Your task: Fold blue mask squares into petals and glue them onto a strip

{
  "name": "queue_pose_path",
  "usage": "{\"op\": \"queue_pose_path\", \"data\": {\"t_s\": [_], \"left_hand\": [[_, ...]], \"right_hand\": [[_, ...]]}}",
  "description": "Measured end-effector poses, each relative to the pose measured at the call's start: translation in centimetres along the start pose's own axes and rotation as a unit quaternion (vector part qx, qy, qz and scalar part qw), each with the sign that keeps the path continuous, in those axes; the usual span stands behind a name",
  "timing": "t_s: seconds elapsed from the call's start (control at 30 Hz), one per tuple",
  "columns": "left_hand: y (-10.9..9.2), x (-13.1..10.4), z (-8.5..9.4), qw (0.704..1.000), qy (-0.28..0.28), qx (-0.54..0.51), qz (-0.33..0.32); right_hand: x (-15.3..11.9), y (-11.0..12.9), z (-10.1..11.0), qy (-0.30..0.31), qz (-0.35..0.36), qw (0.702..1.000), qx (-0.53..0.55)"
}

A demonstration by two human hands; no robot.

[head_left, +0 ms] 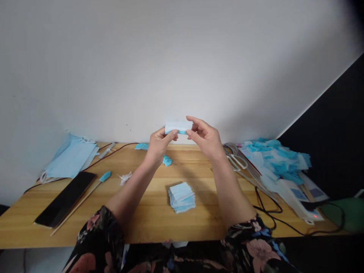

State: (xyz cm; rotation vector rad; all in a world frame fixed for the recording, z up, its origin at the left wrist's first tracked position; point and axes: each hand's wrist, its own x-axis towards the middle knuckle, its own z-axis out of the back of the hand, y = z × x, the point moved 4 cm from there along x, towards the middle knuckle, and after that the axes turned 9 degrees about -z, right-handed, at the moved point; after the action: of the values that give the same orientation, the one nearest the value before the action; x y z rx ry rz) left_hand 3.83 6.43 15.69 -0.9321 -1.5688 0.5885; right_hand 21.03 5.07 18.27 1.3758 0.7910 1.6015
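Between both hands, raised above the table, is a small white and light-blue piece of face mask fabric (178,126) with a blue strip along its lower edge. My left hand (159,144) pinches its left part, thumb in front. At the other end my right hand (207,139) pinches the lower right corner with the thumb, its index finger stretched above. Below the hands a small stack of cut mask pieces (182,197) lies on the wooden table (153,227). A crumpled blue scrap (167,160) lies behind my left wrist.
At left are a pile of whole face masks (72,156), a black phone (66,199) and a stick with a blue tip (82,204). White scraps (124,178) lie nearby. Scissors (238,162), heaped blue scraps (277,159), a power strip (298,204) and cables are at right.
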Motion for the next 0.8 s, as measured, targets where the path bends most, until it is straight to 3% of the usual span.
{"op": "queue_pose_path", "data": {"t_s": [0.37,0.63,0.8], "left_hand": [[-1.4,-0.2,0.3,0.995,0.002,0.064,-0.078],[-2.3,-0.4,0.6,0.967,0.052,0.113,-0.222],[-2.8,-0.6,0.3,0.961,0.062,0.11,-0.247]], "right_hand": [[-0.5,1.5,0.5,-0.002,0.028,0.999,-0.033],[-1.0,2.6,0.4,0.005,0.103,0.993,-0.064],[-1.2,3.0,0.5,0.0,0.129,0.989,-0.068]]}}
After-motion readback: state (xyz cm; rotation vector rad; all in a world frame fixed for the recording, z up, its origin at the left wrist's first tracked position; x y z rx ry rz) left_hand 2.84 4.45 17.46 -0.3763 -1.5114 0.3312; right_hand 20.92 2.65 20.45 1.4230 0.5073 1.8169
